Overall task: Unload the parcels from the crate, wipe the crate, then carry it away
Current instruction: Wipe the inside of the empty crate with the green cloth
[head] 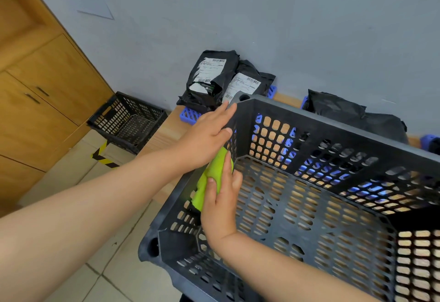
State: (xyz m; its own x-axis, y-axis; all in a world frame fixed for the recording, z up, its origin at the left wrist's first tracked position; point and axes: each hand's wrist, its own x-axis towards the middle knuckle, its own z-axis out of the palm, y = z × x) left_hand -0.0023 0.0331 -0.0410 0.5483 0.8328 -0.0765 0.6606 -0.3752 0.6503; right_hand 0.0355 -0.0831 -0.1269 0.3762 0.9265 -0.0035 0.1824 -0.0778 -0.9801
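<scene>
**A:** What's furthest left?

**B:** A small crate (128, 120) on the floor by the cabinet (47, 87). It plays no part in the work right now. Next comes the left hand (207, 137), fingers straight and flat against the outside of the big crate (333, 123), bracing its left wall.

**A:** And the wiping?

**B:** The green cloth (214, 175) is pressed to the inside of that same wall. The right hand (221, 208) is wrapped round it, thumb on top. The big crate is empty and sits on the table (164, 137), its near corner seemingly hanging past the edge.

**A:** The parcels?

**B:** Already out. Two labelled parcels (209, 80) are stacked by the wall behind the hands, and a black bag (352, 115) lies further right, behind the far rim.

**A:** What could go wrong?

**B:** I'd say a hard wipe could slide the crate off the edge if the bracing hand slackens. The cloth might snag in the holes, and a shove backwards might topple the stack.
</scene>
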